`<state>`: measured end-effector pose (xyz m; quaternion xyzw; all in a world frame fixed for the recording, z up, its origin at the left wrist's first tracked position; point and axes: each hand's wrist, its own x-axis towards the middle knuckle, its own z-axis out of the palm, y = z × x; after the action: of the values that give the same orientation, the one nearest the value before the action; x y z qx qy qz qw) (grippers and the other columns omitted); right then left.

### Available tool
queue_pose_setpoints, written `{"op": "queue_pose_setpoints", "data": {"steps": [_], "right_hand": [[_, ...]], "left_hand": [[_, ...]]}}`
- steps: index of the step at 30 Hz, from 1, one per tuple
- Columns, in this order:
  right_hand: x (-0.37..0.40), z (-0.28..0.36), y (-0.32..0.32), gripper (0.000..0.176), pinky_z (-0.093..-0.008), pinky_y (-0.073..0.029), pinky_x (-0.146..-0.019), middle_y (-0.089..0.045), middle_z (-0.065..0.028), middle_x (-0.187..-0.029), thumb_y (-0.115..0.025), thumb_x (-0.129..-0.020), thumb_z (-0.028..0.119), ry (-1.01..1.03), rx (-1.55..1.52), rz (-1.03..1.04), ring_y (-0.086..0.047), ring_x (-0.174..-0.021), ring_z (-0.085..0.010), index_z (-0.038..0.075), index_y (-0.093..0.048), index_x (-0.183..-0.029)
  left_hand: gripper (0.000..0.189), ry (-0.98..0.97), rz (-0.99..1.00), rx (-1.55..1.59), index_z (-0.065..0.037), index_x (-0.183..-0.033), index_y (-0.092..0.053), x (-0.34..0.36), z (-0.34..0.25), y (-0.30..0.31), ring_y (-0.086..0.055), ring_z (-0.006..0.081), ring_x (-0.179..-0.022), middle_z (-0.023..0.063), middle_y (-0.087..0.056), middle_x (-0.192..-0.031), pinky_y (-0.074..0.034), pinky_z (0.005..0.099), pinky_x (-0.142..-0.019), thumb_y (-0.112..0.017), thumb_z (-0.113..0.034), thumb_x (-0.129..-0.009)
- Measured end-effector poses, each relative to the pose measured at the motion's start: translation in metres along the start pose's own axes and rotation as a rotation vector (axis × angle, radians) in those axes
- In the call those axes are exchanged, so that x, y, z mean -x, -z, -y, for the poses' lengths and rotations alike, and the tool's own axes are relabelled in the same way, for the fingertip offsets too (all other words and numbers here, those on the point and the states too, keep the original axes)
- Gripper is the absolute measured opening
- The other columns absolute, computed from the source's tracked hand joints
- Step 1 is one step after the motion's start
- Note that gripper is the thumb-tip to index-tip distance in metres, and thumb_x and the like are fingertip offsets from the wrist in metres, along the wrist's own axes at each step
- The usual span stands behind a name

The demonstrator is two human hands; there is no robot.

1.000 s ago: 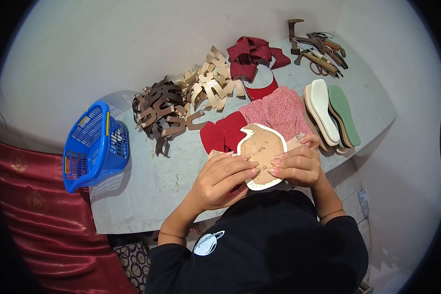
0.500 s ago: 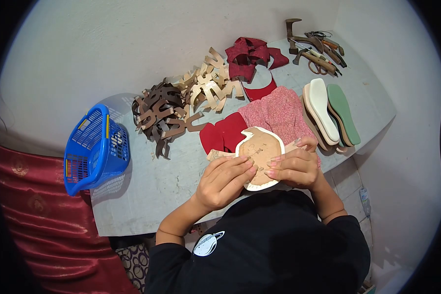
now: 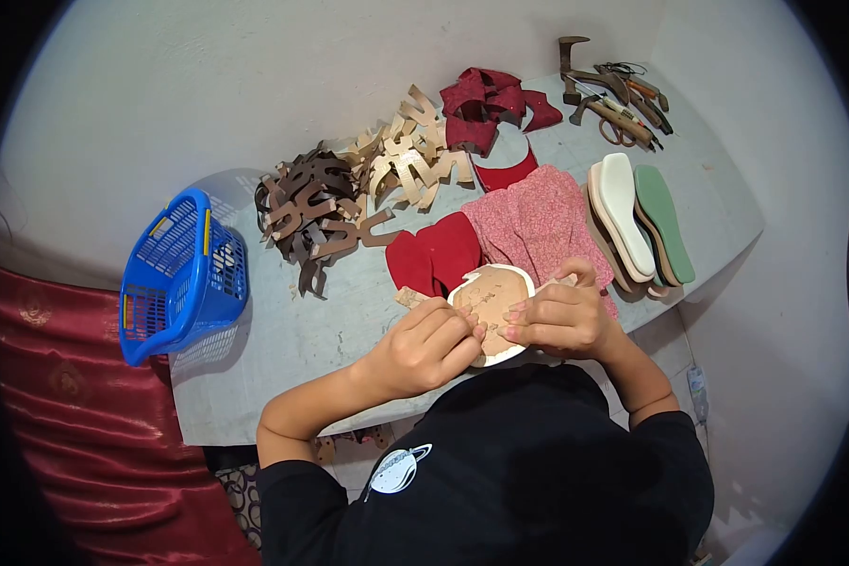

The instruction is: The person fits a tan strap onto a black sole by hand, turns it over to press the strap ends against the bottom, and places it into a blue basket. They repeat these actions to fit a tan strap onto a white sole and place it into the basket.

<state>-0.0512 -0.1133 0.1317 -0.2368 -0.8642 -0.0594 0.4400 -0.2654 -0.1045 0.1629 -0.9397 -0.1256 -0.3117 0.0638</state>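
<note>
A tan piece with a white rim [image 3: 491, 294] is held between both hands, close to the body at the table's front edge. My left hand [image 3: 429, 347] grips its left side with fingers bent and fingertips pressed on the tan face. On the right side, my right hand [image 3: 564, 319] is closed on the same piece, thumb and fingers on its surface. Beige strap ends show beside each hand. Just behind lie red fabric pieces [image 3: 434, 255] and a pink patterned cloth [image 3: 528, 222].
A blue basket [image 3: 193, 292] stands at the table's left edge. Dark brown straps [image 3: 311, 203] and beige straps [image 3: 410, 160] are heaped at the back. Maroon pieces [image 3: 486, 99], tools [image 3: 623, 104] and soles, including a green one [image 3: 663, 222], lie to the right.
My left forearm has swung outward and the left hand has turned on the piece. The held piece has shifted slightly down and is tilted differently.
</note>
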Motion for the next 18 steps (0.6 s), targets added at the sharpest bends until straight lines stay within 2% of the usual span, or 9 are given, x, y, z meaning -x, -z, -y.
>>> {"op": "queue_pose_setpoints", "data": {"steps": [6,9,12,13,16,17,18], "right_hand": [[0.007,-0.002,-0.004,0.008,-0.0304,-0.032,-0.078,-0.056,0.0108,-0.067,-0.061,-0.068,0.017,-0.004,-0.006,0.035,-0.052,-0.063,-0.004,0.022,-0.064,-0.073],[0.008,0.0,-0.006,0.008,-0.031,-0.031,-0.079,-0.057,0.011,-0.069,-0.061,-0.068,0.017,-0.011,0.003,0.006,-0.053,-0.065,-0.0036,0.022,-0.064,-0.074],[0.01,0.0,-0.008,0.01,-0.032,-0.03,-0.082,-0.059,0.011,-0.072,-0.061,-0.068,0.017,-0.001,0.073,-0.058,-0.054,-0.069,-0.0034,0.023,-0.064,-0.076],[0.01,-0.001,-0.009,0.011,-0.0324,-0.029,-0.083,-0.059,0.011,-0.074,-0.061,-0.069,0.017,0.006,0.105,-0.084,-0.055,-0.071,-0.0033,0.023,-0.064,-0.077],[0.018,-0.008,-0.019,0.007,-0.0338,-0.028,-0.083,-0.06,0.0106,-0.077,-0.065,-0.068,0.022,0.056,0.178,-0.171,-0.055,-0.073,-0.0051,0.022,-0.064,-0.075],[0.021,-0.011,-0.023,0.008,-0.0346,-0.027,-0.084,-0.059,0.011,-0.078,-0.065,-0.068,0.022,0.058,0.184,-0.194,-0.055,-0.074,-0.0052,0.023,-0.064,-0.076],[0.024,-0.013,-0.027,0.008,-0.0354,-0.027,-0.084,-0.059,0.0113,-0.08,-0.065,-0.068,0.023,0.059,0.191,-0.218,-0.055,-0.075,-0.0053,0.023,-0.064,-0.076]], "left_hand": [[0.014,-0.001,0.007,0.007,-0.003,-0.063,-0.048,0.006,0.001,-0.008,-0.049,0.0167,-0.056,0.0047,-0.044,-0.062,-0.044,0.0281,-0.058,-0.062,-0.005,-0.066],[0.013,0.001,0.01,0.002,-0.003,-0.064,-0.049,0.008,0.001,-0.009,-0.051,0.0173,-0.059,0.0054,-0.048,-0.064,-0.045,0.0279,-0.059,-0.062,-0.005,-0.066],[0.009,-0.032,-0.068,-0.07,-0.002,-0.069,-0.054,0.002,0.006,-0.008,-0.056,0.0187,-0.068,0.0068,-0.054,-0.071,-0.046,0.0262,-0.06,-0.062,-0.006,-0.066],[0.012,-0.011,-0.054,-0.102,-0.003,-0.076,-0.059,0.005,0.007,-0.008,-0.059,0.0205,-0.082,0.0061,-0.059,-0.081,-0.045,0.0315,-0.074,-0.063,-0.009,-0.067],[0.016,0.12,-0.054,-0.195,-0.005,-0.082,-0.061,0.0,0.001,-0.002,-0.058,0.0226,-0.091,0.005,-0.062,-0.088,-0.036,0.0403,-0.091,-0.064,-0.01,-0.067],[0.034,0.123,-0.009,-0.239,-0.007,-0.096,-0.059,0.009,0.005,-0.006,-0.048,0.0274,-0.109,0.0041,-0.061,-0.099,-0.02,0.0456,-0.1,-0.068,-0.018,-0.065],[0.043,0.19,-0.01,-0.187,-0.007,-0.101,-0.056,0.01,0.005,-0.007,-0.043,0.0289,-0.113,0.0056,-0.058,-0.103,-0.019,0.0469,-0.1,-0.07,-0.022,-0.064]]}}
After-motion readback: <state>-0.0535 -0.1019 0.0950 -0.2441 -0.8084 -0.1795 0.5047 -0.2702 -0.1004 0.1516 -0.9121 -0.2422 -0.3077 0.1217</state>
